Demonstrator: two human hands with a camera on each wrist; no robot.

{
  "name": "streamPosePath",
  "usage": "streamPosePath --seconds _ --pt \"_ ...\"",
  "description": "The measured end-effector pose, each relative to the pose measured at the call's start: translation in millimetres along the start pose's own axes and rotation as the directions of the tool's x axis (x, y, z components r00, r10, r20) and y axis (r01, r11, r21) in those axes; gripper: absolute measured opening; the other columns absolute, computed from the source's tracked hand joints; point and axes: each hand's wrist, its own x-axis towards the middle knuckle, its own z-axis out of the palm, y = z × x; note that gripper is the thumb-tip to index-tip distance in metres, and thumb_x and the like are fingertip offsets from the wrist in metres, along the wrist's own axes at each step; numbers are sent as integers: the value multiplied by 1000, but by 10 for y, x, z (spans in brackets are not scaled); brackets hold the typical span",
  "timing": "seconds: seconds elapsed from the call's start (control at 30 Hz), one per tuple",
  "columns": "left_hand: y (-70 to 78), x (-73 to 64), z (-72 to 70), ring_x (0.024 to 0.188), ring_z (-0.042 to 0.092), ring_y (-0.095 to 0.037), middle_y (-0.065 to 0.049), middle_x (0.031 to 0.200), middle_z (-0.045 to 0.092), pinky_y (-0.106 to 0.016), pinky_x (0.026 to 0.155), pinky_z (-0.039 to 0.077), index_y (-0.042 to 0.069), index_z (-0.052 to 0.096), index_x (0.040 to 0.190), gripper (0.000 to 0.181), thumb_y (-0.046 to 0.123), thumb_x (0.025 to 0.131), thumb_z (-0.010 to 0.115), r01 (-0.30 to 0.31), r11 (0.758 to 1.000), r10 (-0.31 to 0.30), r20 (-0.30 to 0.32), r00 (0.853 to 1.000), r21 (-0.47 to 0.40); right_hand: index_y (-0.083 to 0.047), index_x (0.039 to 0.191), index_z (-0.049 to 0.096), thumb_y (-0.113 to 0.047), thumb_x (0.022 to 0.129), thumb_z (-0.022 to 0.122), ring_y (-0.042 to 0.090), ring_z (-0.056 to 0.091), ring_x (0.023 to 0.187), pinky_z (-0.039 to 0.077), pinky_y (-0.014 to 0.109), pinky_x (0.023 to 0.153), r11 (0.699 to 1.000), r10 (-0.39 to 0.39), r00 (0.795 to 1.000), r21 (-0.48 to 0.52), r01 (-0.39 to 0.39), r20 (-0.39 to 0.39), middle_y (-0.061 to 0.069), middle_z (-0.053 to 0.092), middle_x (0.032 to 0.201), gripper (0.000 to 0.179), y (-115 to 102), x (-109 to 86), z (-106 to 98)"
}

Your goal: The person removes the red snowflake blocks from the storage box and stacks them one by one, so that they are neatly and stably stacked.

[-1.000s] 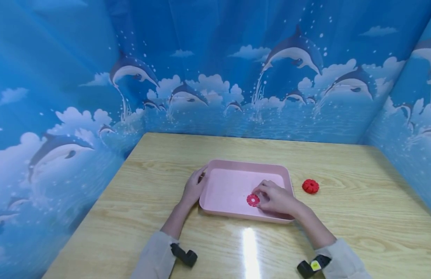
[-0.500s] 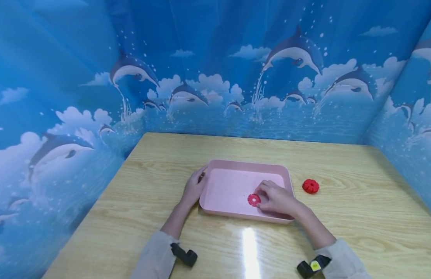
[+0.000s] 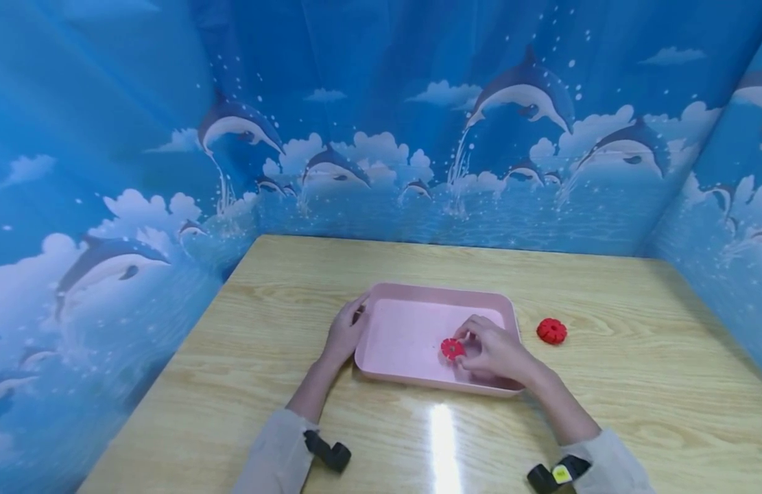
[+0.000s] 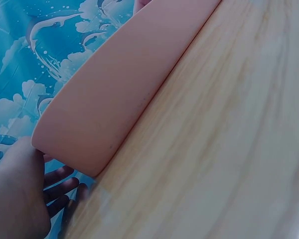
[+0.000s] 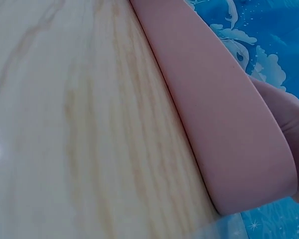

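Observation:
In the head view, my right hand (image 3: 493,351) reaches into the pink tray (image 3: 399,329) and pinches a small red snowflake building disc (image 3: 452,348) with a notched rim and a centre hole. Its thumb and fingers meet the disc's right side, above the tray floor. My left hand (image 3: 345,331) rests against the tray's left wall, fingers fairly straight along the rim. The left wrist view shows this hand (image 4: 17,191) at the tray's near corner, with fingers spread outside the wall. In the right wrist view, the tray wall (image 5: 224,114) hides the right hand's fingers and the disc.
To the right of the tray, a thicker red notched piece (image 3: 551,331) lies on the wooden table (image 3: 634,357). Blue dolphin-print sheets (image 3: 381,123) rise behind the table and along both sides. A bright reflection marks the tabletop in front of the tray.
The red disc has shifted slightly right and up in my right hand's pinch and now shows a different tilt. My left hand stays against the tray. The whole head view has shifted slightly.

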Motion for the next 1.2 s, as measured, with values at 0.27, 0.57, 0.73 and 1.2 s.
streamPosePath --seconds 0.27,0.57,0.73,1.2 --pt "14 11 7 94 55 -28 -14 102 57 -42 84 46 8 51 131 39 9 92 53 11 1000 -11 -7 1000 -16 -14 98 60 -16 68 74 18 53 83 47 30 66 998 58 998 16 -58 -3 -1 56 94 33 16 -55 -163" --pt "23 0 7 90 55 -28 -14 100 57 -42 82 47 7 52 130 39 6 91 52 2 1000 -2 -4 1000 -2 -15 100 59 -15 68 73 20 50 84 46 28 60 984 175 985 -12 -175 1 2 54 97 35 74 -159 -372" --pt "29 -9 1 90 55 -27 -13 100 57 -42 82 46 7 52 130 39 5 91 52 2 1000 -2 -1 1000 3 -10 100 61 -14 69 74 22 50 87 47 29 61 987 159 987 -28 -160 -31 2 54 99 35 132 -228 -482" --pt "10 -7 2 91 55 -27 -13 100 58 -42 83 46 7 52 130 39 4 90 52 -9 1000 9 -9 1000 6 -5 100 61 -18 73 76 25 51 81 46 33 61 967 234 968 -87 -241 -86 9 53 97 34 292 -441 -798"
